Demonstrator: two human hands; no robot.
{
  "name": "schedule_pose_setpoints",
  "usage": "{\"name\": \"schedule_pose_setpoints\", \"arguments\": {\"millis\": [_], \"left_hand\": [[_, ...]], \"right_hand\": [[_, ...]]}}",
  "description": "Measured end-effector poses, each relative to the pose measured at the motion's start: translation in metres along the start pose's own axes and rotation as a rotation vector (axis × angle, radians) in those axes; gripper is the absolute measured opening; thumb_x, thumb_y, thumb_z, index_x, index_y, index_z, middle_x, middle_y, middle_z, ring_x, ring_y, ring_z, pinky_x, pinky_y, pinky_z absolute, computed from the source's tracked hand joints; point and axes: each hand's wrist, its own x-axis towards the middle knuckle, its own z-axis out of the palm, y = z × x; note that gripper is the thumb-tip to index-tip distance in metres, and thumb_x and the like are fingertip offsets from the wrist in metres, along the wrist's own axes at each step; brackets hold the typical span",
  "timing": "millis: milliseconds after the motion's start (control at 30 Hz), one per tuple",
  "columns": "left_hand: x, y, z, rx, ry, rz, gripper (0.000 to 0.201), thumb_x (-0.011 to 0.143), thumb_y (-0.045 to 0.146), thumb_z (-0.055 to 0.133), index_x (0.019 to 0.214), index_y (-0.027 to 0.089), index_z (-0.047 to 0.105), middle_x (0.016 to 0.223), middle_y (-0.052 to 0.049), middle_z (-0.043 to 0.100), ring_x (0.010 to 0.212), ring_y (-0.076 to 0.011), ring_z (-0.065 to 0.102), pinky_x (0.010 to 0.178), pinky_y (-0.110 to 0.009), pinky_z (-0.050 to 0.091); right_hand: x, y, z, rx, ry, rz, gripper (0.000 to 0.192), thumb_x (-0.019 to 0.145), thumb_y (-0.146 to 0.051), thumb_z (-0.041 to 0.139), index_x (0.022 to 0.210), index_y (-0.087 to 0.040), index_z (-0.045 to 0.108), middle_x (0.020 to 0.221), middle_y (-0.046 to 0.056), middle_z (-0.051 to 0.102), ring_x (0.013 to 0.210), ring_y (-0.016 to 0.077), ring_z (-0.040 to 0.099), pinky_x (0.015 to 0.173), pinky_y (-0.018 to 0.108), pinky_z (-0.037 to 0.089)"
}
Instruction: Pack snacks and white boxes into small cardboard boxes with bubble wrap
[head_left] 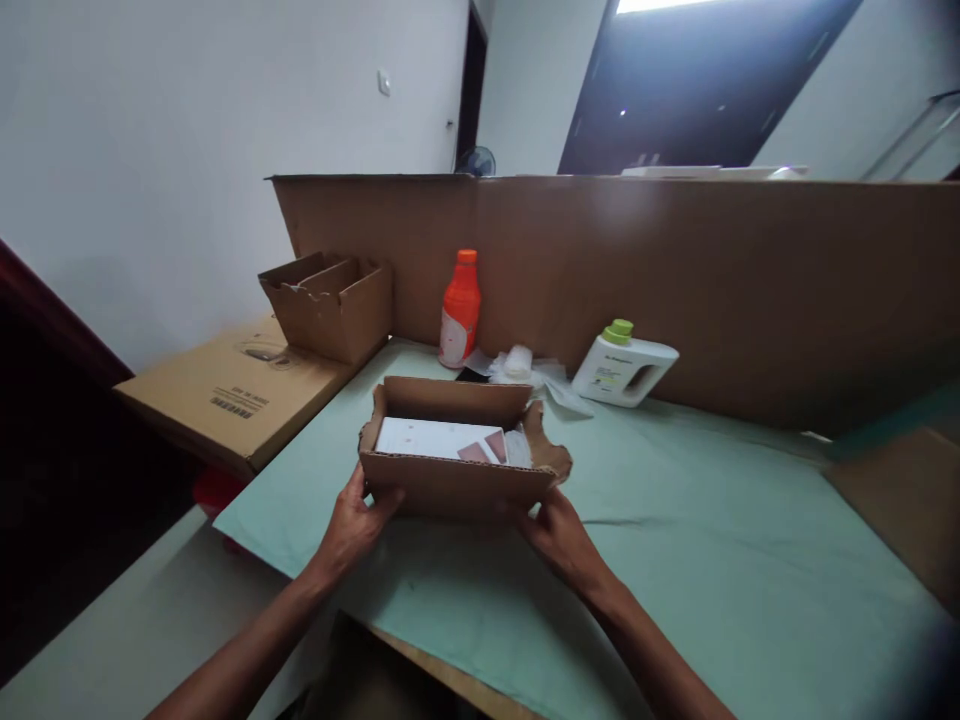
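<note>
Both hands are gripping a small open cardboard box point(457, 470) on the green sheet point(675, 520).

The box is holding a white card point(431, 438); the left hand point(354, 522) and right hand point(559, 535) are curling their fingers around its near corners. It seems the box is being positioned; moving it on calls for an even two-handed hold. An orange bottle point(460, 310) and white jug point(624, 368) are standing behind.

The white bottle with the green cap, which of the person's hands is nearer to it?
Right. The right hand holds the open cardboard box at its right end, below-left of the white bottle; the left hand holds the far end.
</note>
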Motion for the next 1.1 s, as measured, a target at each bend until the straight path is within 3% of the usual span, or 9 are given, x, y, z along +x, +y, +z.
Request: {"name": "schedule_pose_setpoints", "arguments": {"millis": [233,333,400,533,667,800,967,1100], "left_hand": [[0.002,-0.007,-0.001,-0.021,-0.049,0.086,0.06,0.082,0.044,0.069,0.133,0.017,0.052,0.128,-0.012,0.067,0.119,-0.027,0.063,0.102,-0.039,0.05],[-0.008,-0.008,-0.006,0.011,0.024,0.087,0.058,0.085,0.044,0.066,0.133,0.016,0.051,0.127,-0.013,0.067,0.121,-0.0271,0.062,0.104,-0.039,0.049],[-0.016,-0.011,-0.014,0.04,0.083,0.09,0.057,0.086,0.045,0.064,0.134,0.017,0.05,0.129,-0.014,0.065,0.125,-0.0271,0.06,0.106,-0.04,0.048],[-0.026,-0.016,-0.045,0.125,0.219,0.093,0.055,0.089,0.044,0.061,0.136,0.018,0.05,0.135,-0.014,0.063,0.129,-0.0271,0.058,0.108,-0.041,0.047],[-0.011,-0.005,-0.093,0.203,0.424,0.11,0.063,0.085,0.044,0.064,0.14,0.017,0.048,0.126,-0.015,0.067,0.119,-0.028,0.064,0.103,-0.043,0.051],[0.022,0.015,-0.148,0.253,0.635,0.136,0.07,0.081,0.041,0.069,0.143,0.018,0.047,0.125,-0.013,0.067,0.112,-0.0268,0.067,0.1,-0.042,0.053],[0.047,0.005,-0.198,0.381,0.74,0.138,0.075,0.08,0.035,0.069,0.149,0.019,0.044,0.13,-0.012,0.065,0.116,-0.0281,0.065,0.108,-0.046,0.049],[0.055,-0.019,-0.208,0.508,0.726,0.237,0.081,0.082,0.038,0.068,0.155,0.018,0.037,0.149,-0.016,0.051,0.137,-0.0328,0.051,0.119,-0.051,0.038]], "right_hand": [[-0.008,0.01,0.009,-0.064,0.099,0.032,0.047,0.078,-0.06,0.065,0.101,-0.019,0.064,0.099,0.012,0.074,0.088,0.0319,0.068,0.078,0.046,0.057],[0.002,0.006,0.016,-0.049,0.048,0.051,0.043,0.077,-0.059,0.066,0.095,-0.019,0.064,0.091,0.01,0.073,0.079,0.0295,0.067,0.071,0.044,0.057],[0.012,0.002,0.024,-0.019,0.003,0.034,0.043,0.077,-0.056,0.067,0.098,-0.019,0.064,0.094,0.01,0.074,0.083,0.0295,0.067,0.075,0.043,0.057],[0.047,-0.016,0.051,0.043,-0.087,-0.029,0.041,0.076,-0.053,0.069,0.098,-0.019,0.064,0.093,0.01,0.073,0.089,0.0307,0.067,0.078,0.044,0.057],[0.11,-0.06,0.097,0.185,-0.187,-0.248,0.042,0.078,-0.044,0.07,0.11,-0.019,0.062,0.105,0.009,0.072,0.092,0.0277,0.066,0.079,0.041,0.056],[0.187,-0.12,0.162,0.229,-0.334,-0.409,0.051,0.077,-0.03,0.071,0.125,-0.02,0.057,0.12,0.007,0.07,0.106,0.0259,0.065,0.089,0.039,0.054],[0.251,-0.166,0.242,0.111,-0.363,-0.363,0.062,0.075,-0.021,0.073,0.133,-0.019,0.053,0.125,0.008,0.069,0.113,0.0266,0.064,0.099,0.04,0.05],[0.265,-0.169,0.285,0.038,-0.311,-0.281,0.062,0.083,-0.026,0.066,0.141,-0.015,0.048,0.131,0.016,0.065,0.122,0.0322,0.061,0.104,0.047,0.046]]}}
